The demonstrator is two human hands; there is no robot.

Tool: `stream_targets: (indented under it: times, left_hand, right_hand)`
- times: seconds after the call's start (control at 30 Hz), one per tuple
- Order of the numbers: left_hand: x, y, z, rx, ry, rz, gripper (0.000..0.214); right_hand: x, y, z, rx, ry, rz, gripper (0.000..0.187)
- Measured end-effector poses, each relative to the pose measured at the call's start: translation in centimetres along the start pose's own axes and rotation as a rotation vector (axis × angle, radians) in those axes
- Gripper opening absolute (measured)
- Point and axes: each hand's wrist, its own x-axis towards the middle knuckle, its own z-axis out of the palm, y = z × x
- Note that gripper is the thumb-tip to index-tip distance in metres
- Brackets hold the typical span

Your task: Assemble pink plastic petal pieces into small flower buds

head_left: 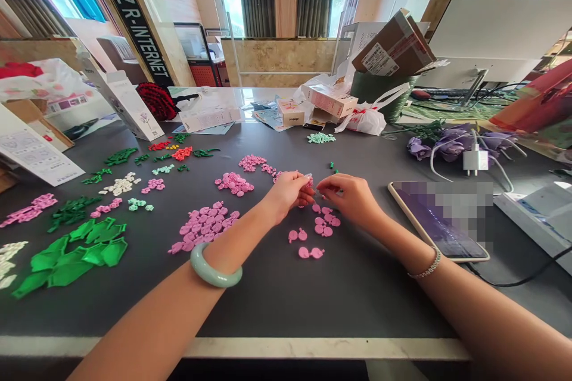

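The left hand [288, 193] and right hand [346, 195] are together above the dark grey surface [268, 309], their fingertips [312, 189] meeting on a small plastic piece [308, 179]. The fingers hide most of it, so its exact shape and colour are hard to make out, though it looks pale. Loose pink petal pieces [322, 221] lie just below the right hand, and a larger heap of pink pieces [203, 227] lies to the left, beside the left wrist. A jade bangle [217, 265] circles the left wrist, and a beaded bracelet [423, 265] circles the right. Green leaf pieces [67, 262] are spread further left. Beyond the hands, a brown cardboard parcel [393, 44] sits tilted in the mouth of a green bin [379, 92], with a white plastic bag [364, 119] slumped against the bin's front. Small printed boxes [329, 100] lie in a loose pile just left of the bag. An open white carton [125, 104] leans at the far left, with a flower printed on its side. A phone [435, 220] lies to the right of the right hand.
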Motion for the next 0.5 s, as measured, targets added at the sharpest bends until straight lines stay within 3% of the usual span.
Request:
stream_targets:
  times: [0.17, 0.5]
  left_hand:
    - [-0.05, -0.12, 0.18, -0.013, -0.015, 0.001, 0.020]
    - [-0.09, -0.45, 0.68, 0.005, 0.004, 0.039, 0.018]
  right_hand:
    - [-0.11, -0.77, 0.30, 0.284, 0.098, 0.219, 0.013]
    - [0.19, -0.90, 0.41, 0.623, 0.045, 0.382, 0.023]
